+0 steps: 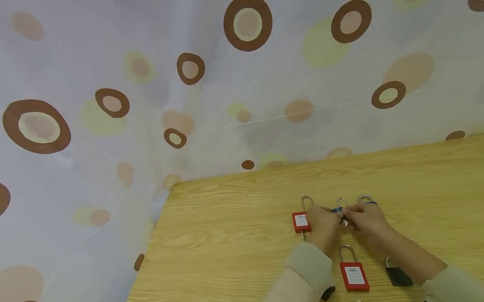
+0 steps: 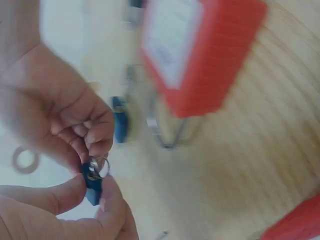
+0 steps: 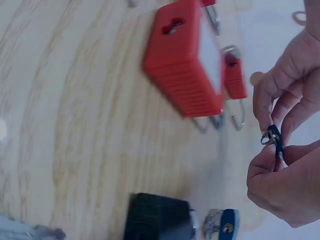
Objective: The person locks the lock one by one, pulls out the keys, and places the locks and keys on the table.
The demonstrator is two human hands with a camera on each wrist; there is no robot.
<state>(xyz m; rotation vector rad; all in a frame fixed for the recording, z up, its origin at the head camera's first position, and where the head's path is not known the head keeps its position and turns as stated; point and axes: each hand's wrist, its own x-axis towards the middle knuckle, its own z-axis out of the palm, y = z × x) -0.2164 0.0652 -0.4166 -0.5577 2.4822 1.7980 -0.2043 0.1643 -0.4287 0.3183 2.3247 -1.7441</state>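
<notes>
Both hands meet over the wooden table at a small blue padlock (image 1: 336,209), its steel shackle pointing away from me. My left hand (image 1: 323,224) pinches it from the left, and my right hand (image 1: 368,219) pinches at its right side. In the left wrist view, a key ring (image 2: 103,167) hangs at the keyhole end of the padlock, close by the fingers. The right wrist view shows the same padlock (image 3: 278,137) between the fingertips of both hands. Fingers hide part of its body and the key.
A red padlock (image 1: 302,222) with a white label lies left of my left hand. Nearer me are another red padlock (image 1: 354,276) and a black padlock (image 1: 399,276). A second blue padlock (image 3: 228,227) lies beyond my right hand. A patterned curtain (image 1: 205,98) borders the table (image 1: 214,245).
</notes>
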